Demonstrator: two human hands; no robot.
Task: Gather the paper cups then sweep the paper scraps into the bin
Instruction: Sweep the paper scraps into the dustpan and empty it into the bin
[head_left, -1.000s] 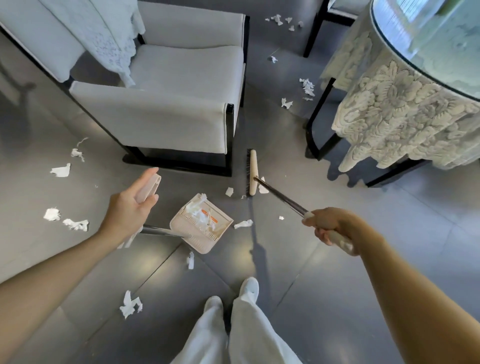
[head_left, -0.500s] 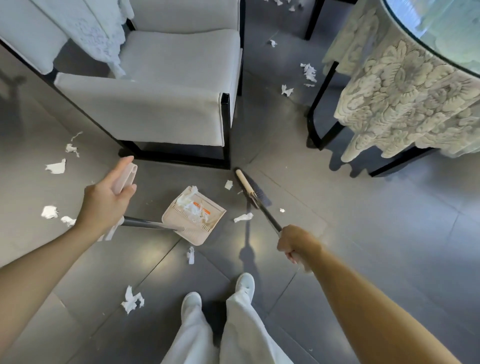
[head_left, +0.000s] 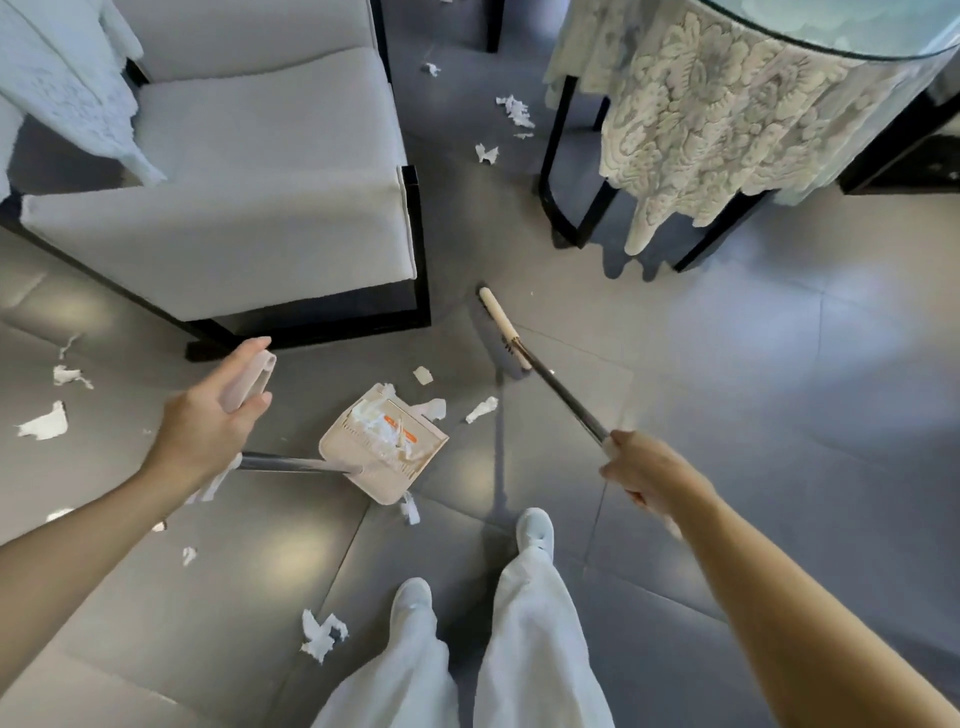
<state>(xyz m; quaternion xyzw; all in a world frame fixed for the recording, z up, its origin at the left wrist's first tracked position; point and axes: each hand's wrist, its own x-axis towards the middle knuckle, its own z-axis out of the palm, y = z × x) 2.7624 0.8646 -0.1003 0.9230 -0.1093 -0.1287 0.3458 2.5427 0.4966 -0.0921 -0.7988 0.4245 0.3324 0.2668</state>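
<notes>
My left hand grips the beige handle of a long-handled dustpan that rests on the grey floor and holds several white paper scraps. My right hand grips the metal pole of a broom whose beige head touches the floor to the right of the pan. Two loose scraps lie between pan and broom head, with a small one just above them. More scraps lie at the left, near my feet and by the table leg. No paper cup is in view.
A grey armchair with a pale cloth over its arm stands at the upper left. A round glass table with a lace cloth and black legs stands at the upper right. My white shoes and trousers are at the bottom centre.
The broom head has swung from beside the chair leg out to the right and turned diagonal. My right hand moved with it. The dustpan and my left hand stayed about where they were.
</notes>
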